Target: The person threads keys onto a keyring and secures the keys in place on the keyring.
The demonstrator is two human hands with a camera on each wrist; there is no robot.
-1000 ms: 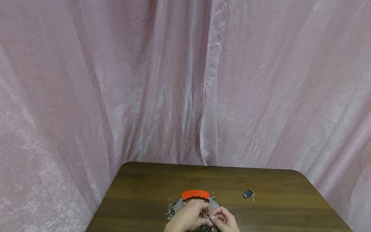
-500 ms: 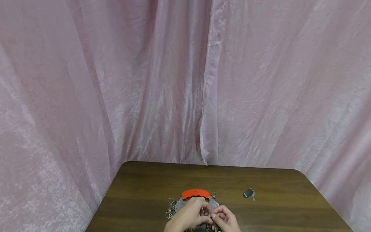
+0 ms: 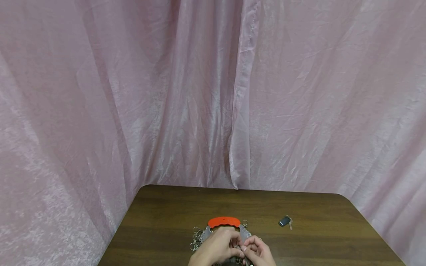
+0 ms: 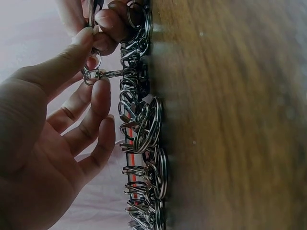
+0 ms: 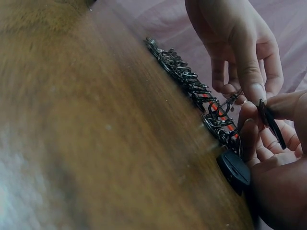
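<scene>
A grey metal key-ring carrier with an orange handle [image 3: 224,221] lies on the table, its edge hung with many clips and rings [image 4: 144,124]. My left hand [image 3: 217,245] reaches over it. Thumb and fingers of that hand pinch a small metal split ring [image 4: 93,74], linked to a clip on the carrier. Close on its right, my right hand [image 3: 259,252] holds a flat dark key-like piece [image 5: 272,125] between thumb and fingers. Both hands' fingertips meet at the ring. Whether the piece is threaded on the ring, I cannot tell. A black fob [image 5: 234,168] sits beneath the right hand.
On the brown wooden table [image 3: 166,207], a dark key fob [image 3: 284,221] with a small key lies right of the hands. Bunched rings [image 3: 197,238] hang at the carrier's left edge. Pink curtains [image 3: 206,111] stand behind the table.
The right hand's fingers have shifted slightly around the piece at the ring. The left hand, carrier and loose fob stay where they were.
</scene>
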